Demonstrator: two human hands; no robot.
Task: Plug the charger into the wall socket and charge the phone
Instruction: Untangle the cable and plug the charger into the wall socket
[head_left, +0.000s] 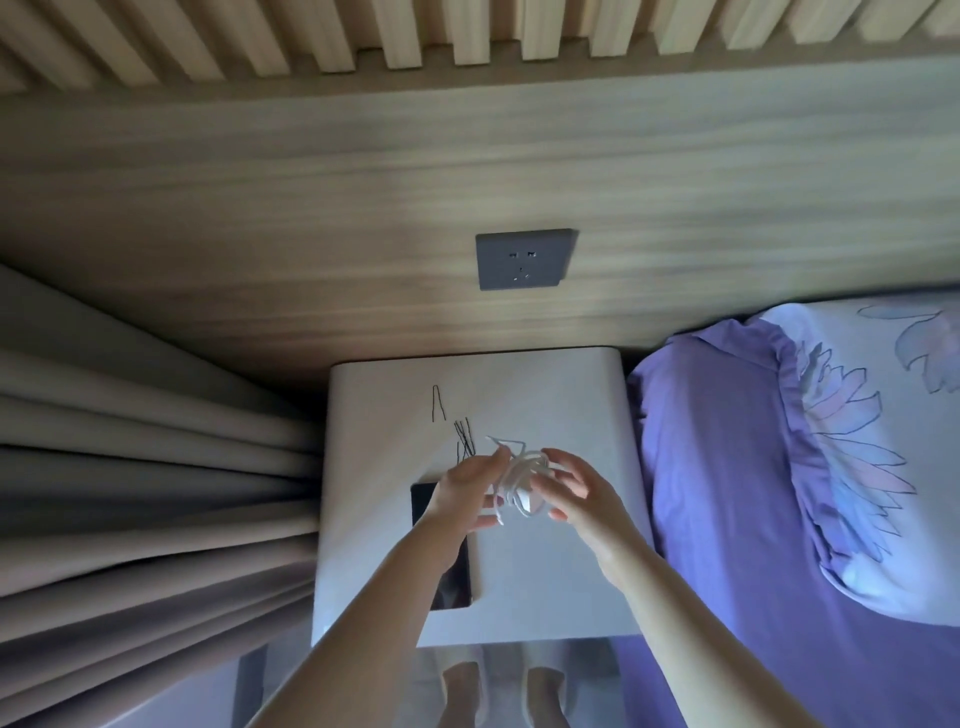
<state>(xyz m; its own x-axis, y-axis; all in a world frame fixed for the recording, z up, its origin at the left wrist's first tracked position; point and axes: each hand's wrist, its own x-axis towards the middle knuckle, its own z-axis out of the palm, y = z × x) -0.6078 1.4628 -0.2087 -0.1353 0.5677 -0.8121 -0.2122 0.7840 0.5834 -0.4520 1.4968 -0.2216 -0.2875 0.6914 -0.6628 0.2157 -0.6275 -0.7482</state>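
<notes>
A white charger with its coiled white cable (522, 483) hangs between both hands above the white bedside table (561, 395). My left hand (467, 488) pinches the cable loops from the left. My right hand (576, 493) cups the bundle from the right, fingers spread around it. A dark phone (452, 577) lies flat on the table under my left wrist, partly hidden by the arm. A grey wall socket (524, 259) sits in the wooden wall panel above the table, with nothing plugged into it.
Several black hairpins (457, 426) lie on the table's far half. Grey curtains (145, 457) hang at the left. A bed with purple sheet and flowered pillow (810, 441) adjoins the table on the right. My feet (498, 691) show below the table's front edge.
</notes>
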